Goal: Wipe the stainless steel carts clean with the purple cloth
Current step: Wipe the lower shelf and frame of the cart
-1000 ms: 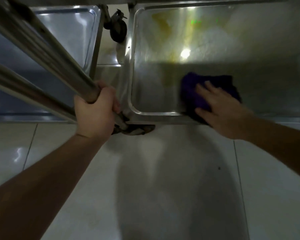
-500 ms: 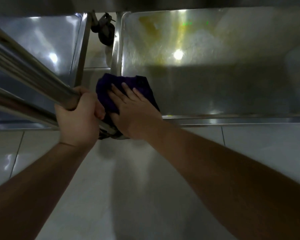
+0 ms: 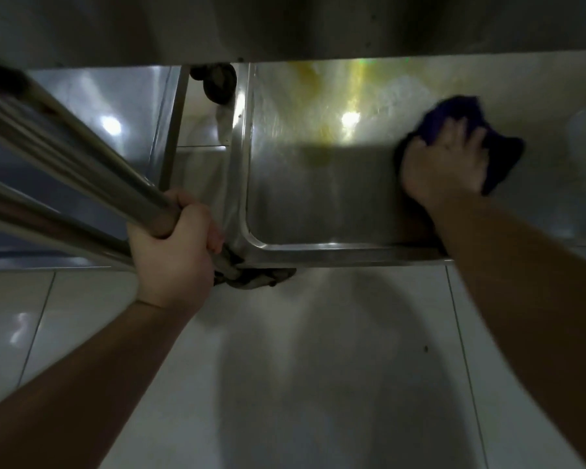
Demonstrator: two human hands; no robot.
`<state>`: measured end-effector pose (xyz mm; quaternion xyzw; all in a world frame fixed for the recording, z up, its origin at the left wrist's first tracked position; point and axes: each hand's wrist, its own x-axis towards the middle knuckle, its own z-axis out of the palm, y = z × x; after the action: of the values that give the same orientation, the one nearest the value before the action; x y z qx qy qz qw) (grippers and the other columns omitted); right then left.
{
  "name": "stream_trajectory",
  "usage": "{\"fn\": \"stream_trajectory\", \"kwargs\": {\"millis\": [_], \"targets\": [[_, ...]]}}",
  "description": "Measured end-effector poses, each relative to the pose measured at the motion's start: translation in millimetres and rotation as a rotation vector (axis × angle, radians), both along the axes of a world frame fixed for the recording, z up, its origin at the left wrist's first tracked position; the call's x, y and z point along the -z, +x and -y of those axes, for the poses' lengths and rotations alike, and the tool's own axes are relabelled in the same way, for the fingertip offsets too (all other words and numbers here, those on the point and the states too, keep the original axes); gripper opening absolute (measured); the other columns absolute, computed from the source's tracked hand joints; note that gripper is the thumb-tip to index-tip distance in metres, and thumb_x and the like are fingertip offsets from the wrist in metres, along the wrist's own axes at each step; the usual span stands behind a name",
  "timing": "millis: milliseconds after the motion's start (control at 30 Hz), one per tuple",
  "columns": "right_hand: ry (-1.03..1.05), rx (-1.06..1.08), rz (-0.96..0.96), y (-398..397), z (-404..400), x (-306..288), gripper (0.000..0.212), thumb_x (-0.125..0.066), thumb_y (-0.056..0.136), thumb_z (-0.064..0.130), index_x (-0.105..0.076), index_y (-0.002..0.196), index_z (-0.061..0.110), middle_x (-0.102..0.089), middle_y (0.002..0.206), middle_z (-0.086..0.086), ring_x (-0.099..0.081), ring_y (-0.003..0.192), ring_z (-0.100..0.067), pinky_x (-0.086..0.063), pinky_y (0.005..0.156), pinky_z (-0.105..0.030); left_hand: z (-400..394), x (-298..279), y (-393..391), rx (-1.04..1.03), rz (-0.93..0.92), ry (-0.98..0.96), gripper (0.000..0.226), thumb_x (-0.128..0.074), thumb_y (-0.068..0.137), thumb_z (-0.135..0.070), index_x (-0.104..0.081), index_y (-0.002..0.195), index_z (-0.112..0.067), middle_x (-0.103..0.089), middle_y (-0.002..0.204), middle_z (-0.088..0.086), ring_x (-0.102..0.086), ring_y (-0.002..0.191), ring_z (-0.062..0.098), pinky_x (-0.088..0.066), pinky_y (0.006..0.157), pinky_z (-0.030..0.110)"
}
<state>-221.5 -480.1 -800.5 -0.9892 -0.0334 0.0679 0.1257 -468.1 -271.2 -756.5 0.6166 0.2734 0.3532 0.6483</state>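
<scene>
The right hand [image 3: 445, 164], pressing the purple cloth [image 3: 460, 111] flat-fingered, has swept from the cart shelf [image 3: 318, 204]'s lower-left corner to upper right, extending the wiped area, while the left hand [image 3: 175, 245] grips the cart post [image 3: 82, 157].

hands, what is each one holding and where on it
The left hand grips the cart's steel upright tube at its lower end. The right hand presses the purple cloth on the shelf, fingers over its middle.

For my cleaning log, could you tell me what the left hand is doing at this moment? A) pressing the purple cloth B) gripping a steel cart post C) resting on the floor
B: the left hand curls round the steel post, while the right hand presses the purple cloth.
</scene>
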Motion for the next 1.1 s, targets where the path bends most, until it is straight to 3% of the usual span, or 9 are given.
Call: {"fn": "stream_trajectory", "kwargs": {"millis": [100,200,367,467,567,667,833,1033,1100], "targets": [[0.042,-0.223,0.032,-37,-100,-3,0.069,-0.031,0.101,0.046,-0.025,0.161,0.013,-0.021,0.169,-0.011,-0.013,0.155,-0.035,-0.013,0.125,-0.048,2,-3,-1,-0.002,0.018,-0.040,0.028,-0.047,0.074,0.001,-0.038,0.055,-0.018,-0.036,0.046,0.003,-0.033,0.046,0.024,-0.026,0.051,0.033],[0.057,-0.713,-0.042,-75,-155,-2,0.070,-0.027,0.105,0.049,-0.011,0.166,0.018,-0.007,0.173,-0.002,0.001,0.159,-0.027,0.000,0.128,-0.045,3,-7,-3,-0.001,-0.005,-0.046,0.025,-0.048,0.073,0.001,-0.038,0.056,-0.014,-0.037,0.046,0.003,-0.034,0.047,0.024,-0.026,0.052,0.035],[0.062,-1.221,-0.041,-71,-82,2,0.069,-0.025,0.101,0.059,-0.013,0.164,0.034,-0.005,0.169,0.019,0.006,0.154,-0.002,0.006,0.125,-0.029,0,-7,-5,0.019,0.008,-0.042,0.027,-0.047,0.077,0.003,-0.039,0.057,-0.014,-0.037,0.047,0.003,-0.034,0.047,0.023,-0.027,0.052,0.035],[0.024,-1.054,-0.002,-38,-37,4,0.070,-0.029,0.099,0.058,-0.018,0.164,0.034,-0.005,0.166,0.017,0.003,0.151,0.001,0.009,0.120,-0.018,0,-7,-7,0.026,0.002,-0.036,0.026,-0.047,0.079,0.002,-0.037,0.060,-0.011,-0.034,0.047,0.004,-0.035,0.047,0.021,-0.029,0.051,0.032],[-0.015,-0.669,0.005,5,-62,1,0.068,-0.026,0.104,0.053,-0.018,0.164,0.024,-0.012,0.173,0.000,-0.006,0.159,-0.025,-0.005,0.126,-0.042,2,-9,-6,-0.025,-0.004,-0.072,0.023,-0.049,0.078,0.001,-0.039,0.062,-0.012,-0.036,0.047,0.003,-0.036,0.045,0.019,-0.028,0.049,0.030],[-0.028,-0.423,-0.006,5,-138,-1,0.073,-0.022,0.102,0.053,-0.015,0.164,0.016,-0.011,0.173,-0.006,-0.005,0.158,-0.035,-0.006,0.125,-0.050,6,-10,-3,-0.094,-0.002,-0.144,0.017,-0.055,0.087,0.008,-0.044,0.074,0.005,-0.033,0.054,0.007,-0.035,0.043,0.017,-0.030,0.047,0.025],[0.069,-0.746,-0.046,-50,-227,-7,0.066,-0.021,0.105,0.048,-0.012,0.165,0.022,-0.005,0.174,-0.001,-0.001,0.159,-0.029,-0.001,0.128,-0.048,0,-7,-8,-0.004,0.004,-0.123,0.027,-0.050,0.086,0.007,-0.035,0.064,0.005,-0.029,0.050,0.008,-0.032,0.045,0.018,-0.027,0.048,0.028],[0.126,-1.302,-0.054,-99,-109,3,0.064,-0.026,0.104,0.055,-0.012,0.163,0.038,-0.007,0.171,0.016,0.005,0.157,-0.006,0.009,0.124,-0.027,-4,-7,-11,0.070,0.028,-0.131,0.026,-0.052,0.076,0.004,-0.048,0.060,-0.016,-0.036,0.052,0.004,-0.037,0.046,0.015,-0.033,0.048,0.025],[0.055,-1.383,-0.031,-85,-91,5,0.066,-0.026,0.103,0.054,-0.012,0.164,0.034,-0.011,0.170,0.013,0.001,0.158,-0.009,0.004,0.126,-0.029,-4,-7,-11,0.054,0.012,-0.142,0.025,-0.054,0.076,0.002,-0.050,0.060,-0.017,-0.036,0.053,0.005,-0.038,0.046,0.015,-0.033,0.048,0.026]]}}
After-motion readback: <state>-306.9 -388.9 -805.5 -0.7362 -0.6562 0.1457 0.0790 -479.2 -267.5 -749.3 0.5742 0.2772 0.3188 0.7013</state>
